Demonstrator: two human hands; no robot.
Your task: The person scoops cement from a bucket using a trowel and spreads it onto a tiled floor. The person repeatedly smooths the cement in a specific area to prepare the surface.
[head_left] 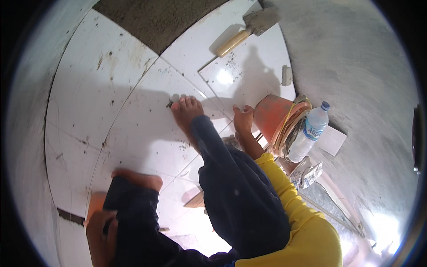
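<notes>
My left hand [101, 231] is low on the left beside my dark trouser leg, its fingers curled. Next to its fingertips shows a flat orange-brown piece [95, 202]; whether the hand grips it is hard to make out. Past my bent right knee, my right hand [243, 119] reaches down with thumb and fingers apart and nothing visible between them. Right beside it is a tilted orange-red bucket [272, 116]. Both bare feet rest on large white floor tiles [129, 129] specked with dark dirt.
A trowel [244, 38] with a wooden handle lies on a tile at the far right. A plastic water bottle [310, 131] leans by the bucket, near a crumpled packet [307, 175]. Bare mortar [160, 22] shows at the far end. Grey walls [351, 66] enclose both sides.
</notes>
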